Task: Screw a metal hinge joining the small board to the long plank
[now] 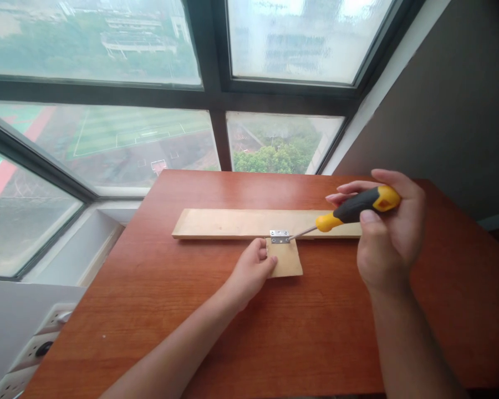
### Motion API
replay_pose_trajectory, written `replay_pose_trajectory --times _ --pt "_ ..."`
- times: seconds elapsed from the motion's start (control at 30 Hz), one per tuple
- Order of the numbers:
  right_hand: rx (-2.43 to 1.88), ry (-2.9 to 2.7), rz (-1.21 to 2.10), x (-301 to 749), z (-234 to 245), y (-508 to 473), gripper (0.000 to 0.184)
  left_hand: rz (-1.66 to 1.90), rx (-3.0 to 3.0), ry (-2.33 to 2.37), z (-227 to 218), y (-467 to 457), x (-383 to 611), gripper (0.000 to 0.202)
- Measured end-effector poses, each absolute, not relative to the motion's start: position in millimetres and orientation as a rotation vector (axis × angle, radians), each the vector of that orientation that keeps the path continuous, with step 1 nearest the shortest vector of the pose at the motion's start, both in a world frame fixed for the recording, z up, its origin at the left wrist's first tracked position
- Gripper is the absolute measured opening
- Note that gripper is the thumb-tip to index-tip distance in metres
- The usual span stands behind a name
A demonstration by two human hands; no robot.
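My right hand [393, 227] is closed around a screwdriver [357, 206] with a black and yellow handle. The screwdriver slants down to the left, its tip at the right end of a small metal hinge [279, 237]. One leaf of the hinge lies on a long pale wooden board [224, 223], the other on a small square wooden piece [286, 261]. My left hand [255, 267] grips that small piece by its left edge, thumb on top. Whether the tip sits in a screw head is too small to tell.
Everything lies on a reddish-brown wooden table [170, 332]. Beyond its far edge stand windows with dark frames [216, 100]. White power sockets [33, 352] are at the lower left, and a grey wall [449, 105] rises on the right.
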State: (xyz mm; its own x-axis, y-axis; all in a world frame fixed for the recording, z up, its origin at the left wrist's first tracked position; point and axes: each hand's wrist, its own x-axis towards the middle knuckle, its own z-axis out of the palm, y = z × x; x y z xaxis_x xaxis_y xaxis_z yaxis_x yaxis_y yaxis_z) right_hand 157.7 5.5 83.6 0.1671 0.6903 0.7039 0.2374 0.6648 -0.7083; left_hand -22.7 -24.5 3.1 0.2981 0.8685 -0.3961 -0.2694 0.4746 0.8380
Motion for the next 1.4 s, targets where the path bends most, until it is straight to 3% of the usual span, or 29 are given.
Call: replay_pose_trajectory --times 0.3,0.47,0.57,0.63,0.73,0.83,0.9,1.07,1.13,1.27,1.4 --pt "-1.352 -1.954 -0.207 153 138 9 0.022 0.859 0.75 0.967 -2 -24 -24 0.035" --pt "-1.425 -2.183 -0.065 149 162 10 0.039 0.867 0.741 0.943 -6 -23 -24 0.038" --pt "-1.528 -2.148 -0.13 144 163 13 0.024 0.866 0.741 0.941 -7 -23 -24 0.038" --pt "-1.653 -2.076 -0.247 140 162 15 0.027 0.867 0.748 0.942 -6 -24 -25 0.036" --pt "-1.625 -2.099 -0.27 138 162 15 0.016 0.862 0.763 0.95 -5 -24 -25 0.035" --pt "-1.458 -2.275 -0.021 140 167 10 0.04 0.871 0.763 0.949 -6 -25 -24 0.035" --pt "-1.494 -2.303 -0.047 142 171 7 0.045 0.878 0.759 0.938 -6 -25 -24 0.034" --pt "-1.874 -2.204 -0.205 144 175 8 0.038 0.874 0.767 0.938 -7 -24 -24 0.032" --pt "-1.781 -2.249 -0.153 146 175 9 0.031 0.874 0.771 0.937 -7 -24 -24 0.032" --pt "-1.526 -2.335 -0.097 149 174 9 0.038 0.869 0.777 0.931 -6 -24 -24 0.035" --pt "-1.709 -2.26 -0.16 149 175 11 0.036 0.874 0.767 0.925 -4 -24 -25 0.037"
